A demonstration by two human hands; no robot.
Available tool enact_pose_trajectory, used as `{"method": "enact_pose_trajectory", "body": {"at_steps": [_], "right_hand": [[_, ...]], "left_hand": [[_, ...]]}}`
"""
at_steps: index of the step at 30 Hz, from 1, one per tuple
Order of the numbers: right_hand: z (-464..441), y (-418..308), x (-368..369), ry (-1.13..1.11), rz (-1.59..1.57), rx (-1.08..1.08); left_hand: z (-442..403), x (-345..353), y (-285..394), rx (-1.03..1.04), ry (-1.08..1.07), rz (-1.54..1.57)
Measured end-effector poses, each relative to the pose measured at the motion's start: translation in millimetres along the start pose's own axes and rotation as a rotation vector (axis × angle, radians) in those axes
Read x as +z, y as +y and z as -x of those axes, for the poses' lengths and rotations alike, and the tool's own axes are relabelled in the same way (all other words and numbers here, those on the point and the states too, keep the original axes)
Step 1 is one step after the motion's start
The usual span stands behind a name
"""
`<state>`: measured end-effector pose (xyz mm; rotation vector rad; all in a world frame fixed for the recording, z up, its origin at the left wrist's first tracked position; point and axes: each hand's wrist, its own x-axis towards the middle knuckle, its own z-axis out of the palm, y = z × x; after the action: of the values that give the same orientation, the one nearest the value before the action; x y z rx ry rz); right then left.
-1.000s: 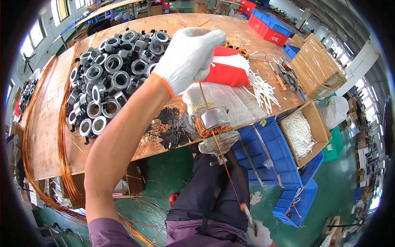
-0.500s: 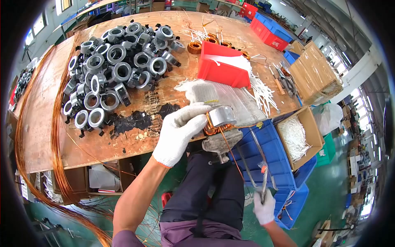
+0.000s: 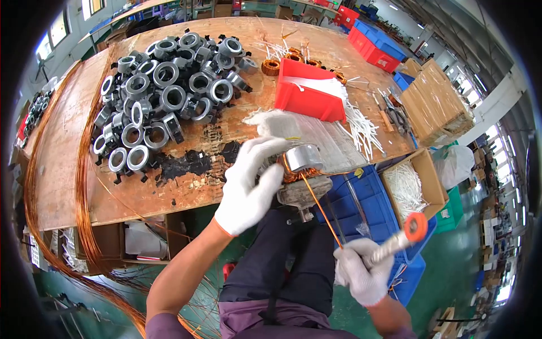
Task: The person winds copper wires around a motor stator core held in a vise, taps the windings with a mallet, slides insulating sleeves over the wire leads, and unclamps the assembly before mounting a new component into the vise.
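A grey ring core (image 3: 304, 158), partly wound with copper wire, rests on a worn metal clamp (image 3: 305, 193) at the table's front edge. My gloved left hand (image 3: 248, 183) holds the core's left side, thumb and fingers apart around it. From the winding, a copper wire (image 3: 322, 212) runs taut down to my right hand (image 3: 364, 271), also gloved. That hand is closed around the wire's end and a metal tool (image 3: 392, 247) with a round orange end, blurred by motion. The tool's other end is hidden.
Grey ring cores (image 3: 169, 93) lie heaped at left beside long copper wire bundles (image 3: 84, 186). A red bin (image 3: 307, 101) with white strips, wound coils (image 3: 271, 68) and hand tools (image 3: 398, 116) occupy the right. Blue crates (image 3: 350, 209) and a carton (image 3: 432, 198) stand beside my legs.
My right hand has risen from low beside the crates toward the clamp and now grips the wire, which has become taut. My left thumb and fingers have spread slightly.
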<state>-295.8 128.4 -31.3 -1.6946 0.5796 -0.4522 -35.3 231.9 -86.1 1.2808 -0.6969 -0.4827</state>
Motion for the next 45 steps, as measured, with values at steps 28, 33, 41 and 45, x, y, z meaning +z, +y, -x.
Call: {"method": "enact_pose_trajectory", "body": {"at_steps": [28, 33, 41, 45], "right_hand": [[-100, -53, 1, -0.473, 0.107, 0.540], [61, 9, -37, -0.259, 0.213, 0.193], [210, -13, -107, -0.503, -0.437, 0.670], [221, 4, -113, -0.911, -0.434, 0.413]], "left_hand": [[-161, 31, 0, -0.175, 0.008, 0.365], [-203, -21, 22, 0.036, 0.276, -0.211], [-30, -7, 36, 0.615, 0.358, -1.038], [38, 46, 47, 1.109, -0.240, -0.948]]}}
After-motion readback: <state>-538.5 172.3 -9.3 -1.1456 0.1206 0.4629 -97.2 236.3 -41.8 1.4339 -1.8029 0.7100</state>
